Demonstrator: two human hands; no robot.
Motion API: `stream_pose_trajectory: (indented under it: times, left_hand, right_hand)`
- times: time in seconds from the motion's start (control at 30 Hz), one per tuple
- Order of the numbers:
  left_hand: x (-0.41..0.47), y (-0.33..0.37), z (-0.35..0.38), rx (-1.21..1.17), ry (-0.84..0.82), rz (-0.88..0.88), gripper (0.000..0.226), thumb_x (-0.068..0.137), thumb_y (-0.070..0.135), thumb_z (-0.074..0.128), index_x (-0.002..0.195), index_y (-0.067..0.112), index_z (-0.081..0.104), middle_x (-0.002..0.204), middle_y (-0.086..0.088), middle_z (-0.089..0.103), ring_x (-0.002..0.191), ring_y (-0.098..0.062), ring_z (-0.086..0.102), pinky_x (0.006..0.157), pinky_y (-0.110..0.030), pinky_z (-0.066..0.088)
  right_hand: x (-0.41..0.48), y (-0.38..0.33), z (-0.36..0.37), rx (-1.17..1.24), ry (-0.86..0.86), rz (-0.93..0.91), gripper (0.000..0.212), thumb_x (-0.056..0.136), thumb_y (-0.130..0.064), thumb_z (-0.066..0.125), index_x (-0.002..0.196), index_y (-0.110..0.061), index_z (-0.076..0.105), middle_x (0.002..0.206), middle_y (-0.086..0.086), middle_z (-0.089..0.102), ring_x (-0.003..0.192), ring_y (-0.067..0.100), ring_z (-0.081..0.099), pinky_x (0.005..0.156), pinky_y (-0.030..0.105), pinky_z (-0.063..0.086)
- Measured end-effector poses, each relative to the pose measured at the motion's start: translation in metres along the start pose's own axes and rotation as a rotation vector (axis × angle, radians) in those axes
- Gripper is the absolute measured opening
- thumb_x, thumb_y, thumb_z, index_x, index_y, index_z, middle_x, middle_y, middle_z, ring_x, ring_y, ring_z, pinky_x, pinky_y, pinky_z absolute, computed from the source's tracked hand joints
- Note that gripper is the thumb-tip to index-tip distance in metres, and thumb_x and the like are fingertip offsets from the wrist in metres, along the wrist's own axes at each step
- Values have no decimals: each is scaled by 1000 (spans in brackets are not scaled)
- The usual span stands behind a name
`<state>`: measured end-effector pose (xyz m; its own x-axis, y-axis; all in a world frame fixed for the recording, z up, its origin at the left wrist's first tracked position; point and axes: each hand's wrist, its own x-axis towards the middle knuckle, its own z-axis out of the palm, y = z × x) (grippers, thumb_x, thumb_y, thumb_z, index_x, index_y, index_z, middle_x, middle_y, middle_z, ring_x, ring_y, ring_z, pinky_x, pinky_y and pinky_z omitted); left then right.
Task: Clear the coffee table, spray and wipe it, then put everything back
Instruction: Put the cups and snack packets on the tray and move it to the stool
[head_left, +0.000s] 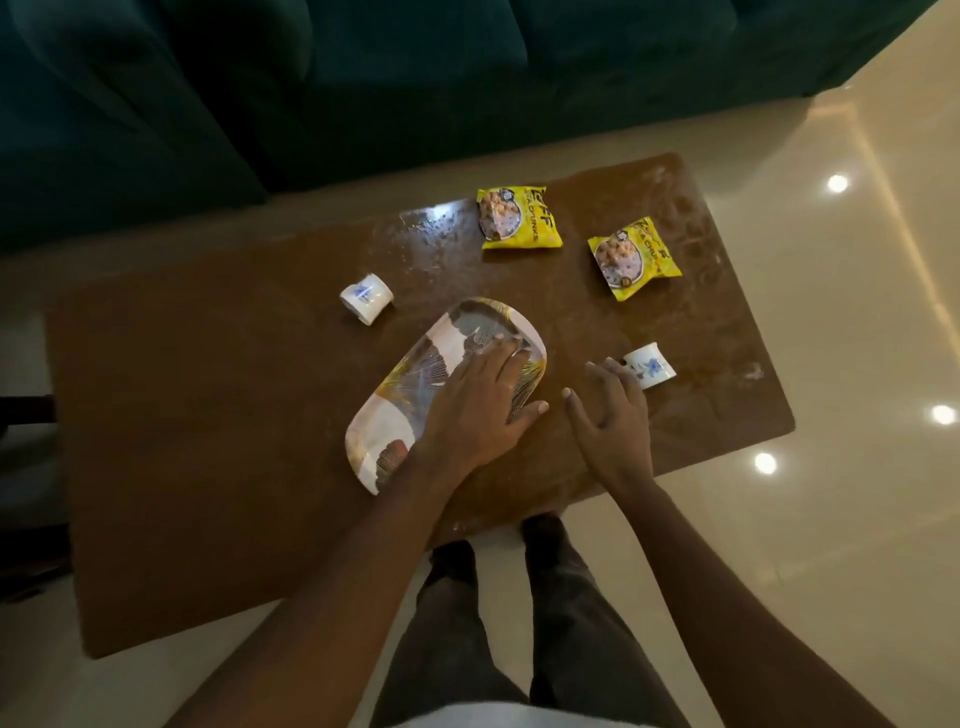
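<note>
As I lean over the counter in the head view, my left hand lies flat on the patterned tray. Its fingers are straight and grasp nothing, and I judge they press the tray so it cannot slide. My right hand, released and empty, reaches for the cup at its fingertips, probably to lift it. A second cup sits beyond my left hand. Well beyond both hands lie the left yellow packet and the right yellow packet.
</note>
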<state>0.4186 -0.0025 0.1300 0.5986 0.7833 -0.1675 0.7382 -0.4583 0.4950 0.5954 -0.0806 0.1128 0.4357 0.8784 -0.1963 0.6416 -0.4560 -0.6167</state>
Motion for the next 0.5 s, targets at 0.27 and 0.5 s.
stream_pose_trajectory:
  times: [0.27,0.5]
  left_hand:
    - [75,6,105,-109,34,-121,66,99,56,44,151,16,38,161,-4,33,149,-23,26,119,-41,24]
    - [97,-3,160,-109,1,-153,65,99,57,43,151,17,39,160,-5,35,150,-23,26,118,-37,18]
  right_hand:
    - [69,97,28,-5,130,62,45,95,-40,59,139,-33,52,156,8,27,143,26,27,111,52,36]
    - [116,158,36,-119,125,146,69,92,-35,64,151,-19,33,148,14,38,136,31,33,111,44,29]
